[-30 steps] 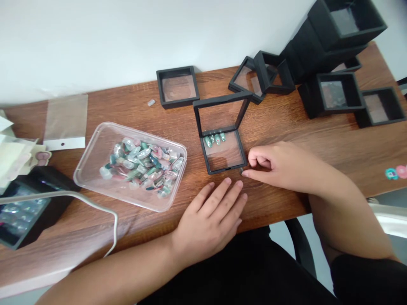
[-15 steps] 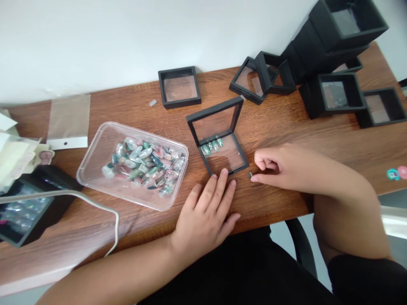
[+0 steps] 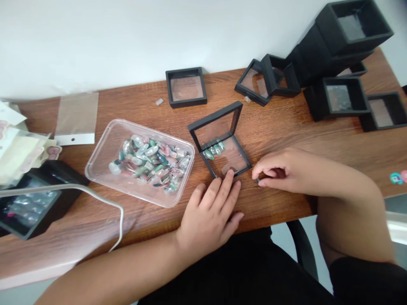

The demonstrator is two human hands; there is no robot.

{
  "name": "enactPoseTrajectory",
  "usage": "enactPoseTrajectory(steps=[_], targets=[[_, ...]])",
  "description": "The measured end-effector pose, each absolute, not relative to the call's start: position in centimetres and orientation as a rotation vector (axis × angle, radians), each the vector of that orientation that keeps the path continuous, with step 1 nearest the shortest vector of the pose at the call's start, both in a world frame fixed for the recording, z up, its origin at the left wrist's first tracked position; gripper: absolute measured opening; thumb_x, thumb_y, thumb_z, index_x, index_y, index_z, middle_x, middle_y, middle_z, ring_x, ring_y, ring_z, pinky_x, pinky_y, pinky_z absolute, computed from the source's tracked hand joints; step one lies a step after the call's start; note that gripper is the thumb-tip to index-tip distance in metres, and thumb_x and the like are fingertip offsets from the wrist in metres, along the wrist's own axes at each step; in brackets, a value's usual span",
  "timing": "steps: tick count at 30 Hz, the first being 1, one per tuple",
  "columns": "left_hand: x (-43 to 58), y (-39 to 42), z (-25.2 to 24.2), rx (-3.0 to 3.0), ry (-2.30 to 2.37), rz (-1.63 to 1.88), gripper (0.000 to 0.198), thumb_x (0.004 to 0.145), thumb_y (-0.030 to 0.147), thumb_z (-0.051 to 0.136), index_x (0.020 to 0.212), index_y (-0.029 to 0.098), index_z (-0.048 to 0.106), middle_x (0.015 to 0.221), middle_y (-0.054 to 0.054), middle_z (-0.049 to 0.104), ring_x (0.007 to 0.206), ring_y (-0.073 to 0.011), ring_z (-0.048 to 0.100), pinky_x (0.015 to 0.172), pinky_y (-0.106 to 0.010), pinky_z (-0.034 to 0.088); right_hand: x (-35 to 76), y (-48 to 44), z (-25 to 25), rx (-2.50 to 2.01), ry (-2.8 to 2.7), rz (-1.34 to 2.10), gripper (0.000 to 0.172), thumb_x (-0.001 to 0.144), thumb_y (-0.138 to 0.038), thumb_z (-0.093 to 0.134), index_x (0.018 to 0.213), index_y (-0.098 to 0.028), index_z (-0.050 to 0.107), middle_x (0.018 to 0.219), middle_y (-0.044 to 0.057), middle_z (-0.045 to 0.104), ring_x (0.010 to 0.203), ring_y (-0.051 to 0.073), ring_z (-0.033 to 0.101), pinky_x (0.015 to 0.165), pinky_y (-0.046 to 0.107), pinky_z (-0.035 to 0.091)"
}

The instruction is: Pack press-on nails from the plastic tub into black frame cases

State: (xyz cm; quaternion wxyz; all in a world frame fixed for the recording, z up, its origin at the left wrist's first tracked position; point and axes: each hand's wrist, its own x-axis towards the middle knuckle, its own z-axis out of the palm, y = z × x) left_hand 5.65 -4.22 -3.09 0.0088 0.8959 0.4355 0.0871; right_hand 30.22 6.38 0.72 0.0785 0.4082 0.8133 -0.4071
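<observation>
A black display frame (image 3: 244,169) stands hinged open on the table, with several green press-on nails (image 3: 213,150) in a row on its clear film. My left hand (image 3: 210,216) lies flat with fingers spread, its fingertips on the frame's near edge. Just right of the frame, my right hand (image 3: 276,171) pinches a small dark greenish press-on nail (image 3: 257,180) between thumb and forefinger, close to the tabletop. Most of that nail is covered by the fingertips. Left of the frame, a clear plastic tub (image 3: 101,169) holds a heap of press-on nails (image 3: 149,159) in green, pink and clear.
Black frames stand along the wall, one alone (image 3: 186,103) and others in a tall stack (image 3: 337,51) at right. A white cable (image 3: 122,216) crosses the left side near a black box of nails (image 3: 28,207). A clear bag (image 3: 78,112) and cards (image 3: 19,144) lie back left.
My right forefinger has come down to meet the thumb on the small nail, which showed beside the thumb tip before. My left hand stays at the frame's edge. The view has shifted slightly.
</observation>
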Motion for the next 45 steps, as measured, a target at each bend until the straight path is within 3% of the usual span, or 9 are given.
enactPoseTrajectory(steps=[4, 7, 12, 17, 23, 28, 41, 45], targets=[[5.6, -4.2, -3.0, 2.806, 1.351, 0.252, 0.057, 0.099, 0.053, 0.045, 0.143, 0.018, 0.055, 0.155, -0.004, 0.045, 0.124, -0.0251, 0.050, 0.096, -0.039, 0.042, 30.0, 6.4, 1.0, 1.262, 2.365, -1.171, 0.003, 0.083, -0.024, 0.062, 0.081, -0.024, 0.064, 0.058, -0.008, 0.054, 0.051, 0.009, 0.045, 0.052, 0.022, 0.030], [5.6, -4.2, -3.0, 2.800, 1.349, 0.260, 0.060, 0.099, 0.057, 0.043, 0.143, 0.017, 0.054, 0.155, -0.004, 0.045, 0.124, -0.0250, 0.049, 0.096, -0.040, 0.041, 29.9, 6.5, 1.2, 1.246, 2.365, -1.141, 0.006, 0.082, -0.020, 0.059, 0.077, -0.023, 0.059, 0.058, -0.009, 0.054, 0.050, 0.008, 0.044, 0.051, 0.022, 0.030], [5.6, -4.2, -3.2, 2.787, 1.344, 0.276, 0.059, 0.099, 0.055, 0.045, 0.143, 0.017, 0.055, 0.155, -0.006, 0.045, 0.124, -0.0251, 0.049, 0.098, -0.041, 0.040, 30.0, 6.6, 1.0, 1.179, 2.458, -1.120, 0.010, 0.085, -0.018, 0.056, 0.079, -0.024, 0.061, 0.064, -0.008, 0.060, 0.053, 0.009, 0.047, 0.053, 0.024, 0.030], [5.6, -4.3, -3.2, 2.790, 1.343, 0.279, 0.059, 0.098, 0.054, 0.047, 0.143, 0.016, 0.054, 0.155, -0.006, 0.045, 0.125, -0.0248, 0.049, 0.098, -0.040, 0.040, 29.9, 6.6, 0.9, 1.123, 2.698, -1.235, 0.015, 0.090, -0.018, 0.057, 0.089, -0.025, 0.070, 0.079, -0.004, 0.069, 0.065, 0.010, 0.060, 0.062, 0.025, 0.041], [5.7, -5.0, -3.2, 2.883, 1.274, 0.282, 0.053, 0.099, 0.048, 0.048, 0.138, 0.014, 0.058, 0.150, -0.008, 0.052, 0.120, -0.0247, 0.053, 0.098, -0.040, 0.041, 29.3, 6.7, 0.8, 1.435, 3.247, -1.243, 0.014, 0.086, -0.018, 0.071, 0.090, -0.030, 0.075, 0.086, 0.000, 0.072, 0.071, 0.014, 0.066, 0.062, 0.029, 0.050], [5.7, -5.3, -3.4, 2.852, 1.291, 0.368, 0.043, 0.094, 0.036, 0.052, 0.128, 0.015, 0.064, 0.145, -0.008, 0.057, 0.117, -0.0261, 0.054, 0.096, -0.042, 0.042, 28.8, 7.4, -0.5, 1.445, 3.239, -1.144, 0.014, 0.088, -0.017, 0.068, 0.087, -0.029, 0.076, 0.092, 0.001, 0.075, 0.076, 0.016, 0.071, 0.068, 0.031, 0.055], [5.7, -5.2, -3.5, 2.815, 1.261, 0.387, 0.042, 0.092, 0.034, 0.051, 0.128, 0.014, 0.064, 0.145, -0.010, 0.057, 0.120, -0.0263, 0.052, 0.097, -0.043, 0.041, 27.9, 7.2, -1.4, 1.413, 3.124, -0.829, 0.025, 0.095, -0.015, 0.051, 0.094, -0.026, 0.074, 0.109, 0.000, 0.077, 0.102, 0.018, 0.073, 0.090, 0.034, 0.057], [5.7, -5.1, -3.4, 2.812, 1.252, 0.381, 0.042, 0.093, 0.033, 0.051, 0.128, 0.014, 0.063, 0.146, -0.010, 0.056, 0.121, -0.0260, 0.052, 0.098, -0.043, 0.041, 28.4, 6.8, -0.6, 1.488, 3.156, -0.834, 0.020, 0.095, -0.016, 0.053, 0.098, -0.025, 0.070, 0.108, 0.001, 0.076, 0.097, 0.018, 0.071, 0.087, 0.033, 0.056]])
